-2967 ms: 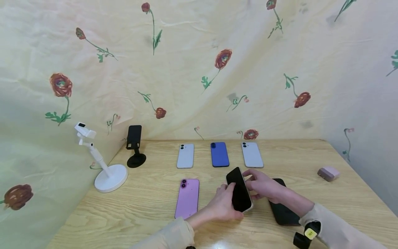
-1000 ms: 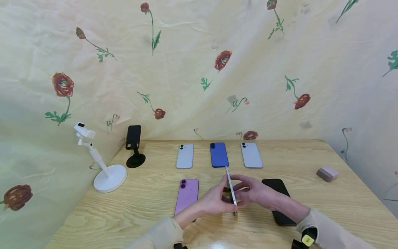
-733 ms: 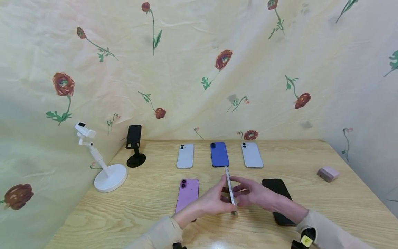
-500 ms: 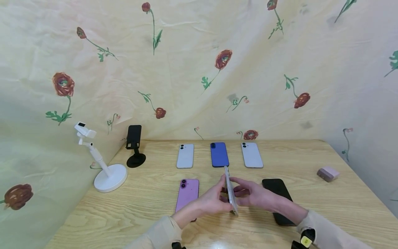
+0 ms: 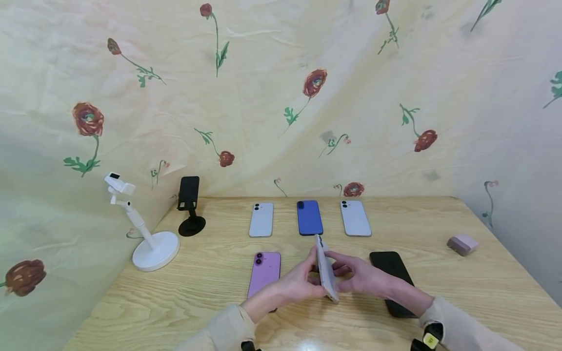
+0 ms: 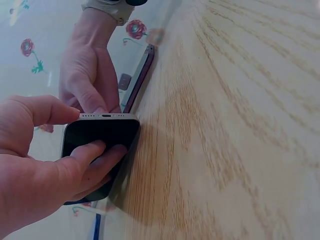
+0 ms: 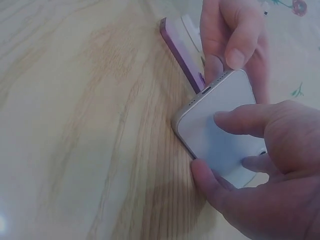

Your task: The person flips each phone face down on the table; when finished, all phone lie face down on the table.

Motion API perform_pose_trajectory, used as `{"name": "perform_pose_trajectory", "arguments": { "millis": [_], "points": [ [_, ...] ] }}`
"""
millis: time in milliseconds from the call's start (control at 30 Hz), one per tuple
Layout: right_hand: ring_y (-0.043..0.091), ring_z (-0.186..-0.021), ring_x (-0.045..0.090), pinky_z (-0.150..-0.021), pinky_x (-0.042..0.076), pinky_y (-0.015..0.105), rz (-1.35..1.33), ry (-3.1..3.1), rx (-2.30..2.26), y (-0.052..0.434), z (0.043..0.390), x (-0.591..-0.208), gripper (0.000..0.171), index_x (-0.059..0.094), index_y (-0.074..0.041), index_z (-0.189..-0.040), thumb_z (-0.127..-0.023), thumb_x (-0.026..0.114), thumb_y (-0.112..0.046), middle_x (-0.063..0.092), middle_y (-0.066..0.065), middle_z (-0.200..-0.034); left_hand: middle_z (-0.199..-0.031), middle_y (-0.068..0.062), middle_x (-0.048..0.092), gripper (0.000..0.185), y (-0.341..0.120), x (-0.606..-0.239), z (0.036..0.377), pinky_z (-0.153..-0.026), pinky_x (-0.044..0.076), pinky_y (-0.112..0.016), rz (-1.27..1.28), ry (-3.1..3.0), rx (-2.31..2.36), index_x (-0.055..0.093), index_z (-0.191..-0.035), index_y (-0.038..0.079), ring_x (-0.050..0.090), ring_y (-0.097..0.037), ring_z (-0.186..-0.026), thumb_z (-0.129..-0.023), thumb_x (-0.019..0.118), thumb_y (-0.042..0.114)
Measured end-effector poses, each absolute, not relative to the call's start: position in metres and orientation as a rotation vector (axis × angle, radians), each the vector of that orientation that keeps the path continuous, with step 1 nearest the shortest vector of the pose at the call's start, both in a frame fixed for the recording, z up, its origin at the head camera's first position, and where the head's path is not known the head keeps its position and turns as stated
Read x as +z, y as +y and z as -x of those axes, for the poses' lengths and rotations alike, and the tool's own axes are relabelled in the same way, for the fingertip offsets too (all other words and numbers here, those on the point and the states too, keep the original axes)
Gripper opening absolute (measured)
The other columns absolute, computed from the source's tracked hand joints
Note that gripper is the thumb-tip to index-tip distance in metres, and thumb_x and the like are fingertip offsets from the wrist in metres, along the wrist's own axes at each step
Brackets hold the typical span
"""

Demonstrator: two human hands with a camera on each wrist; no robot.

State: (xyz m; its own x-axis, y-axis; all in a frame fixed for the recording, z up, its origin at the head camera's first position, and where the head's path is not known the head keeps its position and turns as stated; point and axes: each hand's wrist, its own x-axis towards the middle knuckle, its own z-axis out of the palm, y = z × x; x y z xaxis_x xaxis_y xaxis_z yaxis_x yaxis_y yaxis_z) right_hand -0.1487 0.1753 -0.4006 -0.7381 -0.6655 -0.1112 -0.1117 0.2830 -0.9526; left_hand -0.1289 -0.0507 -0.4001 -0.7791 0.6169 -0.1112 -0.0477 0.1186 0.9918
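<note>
Both hands hold 1 phone [image 5: 326,269] on edge above the table [image 5: 439,224], near its front middle. The left hand [image 5: 298,282] grips it from the left, fingers curled onto the dark screen [image 6: 100,145], thumb along the upper edge. The right hand [image 5: 360,278] grips it from the right, fingers spread on the pale back [image 7: 220,130], thumb under the lower edge. The phone tilts, its bottom end with the port close to the wood; whether it touches, the views do not settle.

Flat on the table: a purple phone [image 5: 265,274] just left of the hands, a black phone [image 5: 392,278] partly under the right forearm, and 3 phones in a back row, white [image 5: 261,220], blue [image 5: 309,217], white [image 5: 354,218]. At far left stand a white stand [image 5: 145,234] and a black stand [image 5: 190,204]; a small pink box [image 5: 463,243] lies at right.
</note>
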Motion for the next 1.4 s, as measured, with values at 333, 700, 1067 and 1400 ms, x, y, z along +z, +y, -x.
{"name": "perform_pose_trajectory", "arguments": {
  "millis": [333, 700, 1067, 1400],
  "points": [
    [0.039, -0.114, 0.052, -0.089, 0.048, 0.046, 0.641, 2.155, -1.401, 0.1737, 0.1494, -0.4018, 0.083, 0.026, 0.013, -0.151, -0.085, 0.076, -0.001, 0.052, 0.024, -0.127, -0.147, -0.016, 0.04, 0.103, -0.0531, -0.4023, 0.1285, -0.082, 0.052, -0.032, -0.463, 1.966, 1.705, 0.001, -0.162, 0.01, 0.062, -0.027, -0.111, -0.085, 0.066, -0.014],
    [0.032, -0.103, 0.055, -0.086, 0.049, 0.046, 0.612, 2.292, -1.276, 0.169, 0.1523, -0.4015, 0.081, 0.034, 0.013, -0.147, -0.082, 0.079, -0.001, 0.058, 0.017, -0.115, -0.124, -0.01, 0.056, 0.102, -0.0557, -0.4027, 0.1304, -0.076, 0.055, -0.032, -0.435, 2.19, 1.559, 0.016, -0.16, 0.004, 0.066, -0.022, -0.099, -0.079, 0.075, -0.013],
    [0.028, -0.095, 0.055, -0.083, 0.049, 0.044, 0.645, 2.341, -1.211, 0.1666, 0.1532, -0.4033, 0.078, 0.039, 0.013, -0.145, -0.081, 0.08, -0.003, 0.059, 0.012, -0.106, -0.099, -0.006, 0.058, 0.1, -0.058, -0.4019, 0.1301, -0.065, 0.052, -0.027, -0.46, 2.327, 1.42, 0.028, -0.157, 0.003, 0.064, -0.015, -0.076, -0.073, 0.08, -0.013],
    [0.027, -0.095, 0.054, -0.084, 0.048, 0.045, 0.597, 2.367, -1.2, 0.1657, 0.1516, -0.4024, 0.076, 0.042, 0.01, -0.145, -0.08, 0.081, -0.003, 0.055, 0.014, -0.107, -0.102, -0.005, 0.059, 0.099, -0.0585, -0.3969, 0.1307, -0.062, 0.046, -0.025, -0.405, 2.459, 1.251, 0.029, -0.153, -0.008, 0.058, -0.012, -0.07, -0.073, 0.086, 0.003]
  ]
}}
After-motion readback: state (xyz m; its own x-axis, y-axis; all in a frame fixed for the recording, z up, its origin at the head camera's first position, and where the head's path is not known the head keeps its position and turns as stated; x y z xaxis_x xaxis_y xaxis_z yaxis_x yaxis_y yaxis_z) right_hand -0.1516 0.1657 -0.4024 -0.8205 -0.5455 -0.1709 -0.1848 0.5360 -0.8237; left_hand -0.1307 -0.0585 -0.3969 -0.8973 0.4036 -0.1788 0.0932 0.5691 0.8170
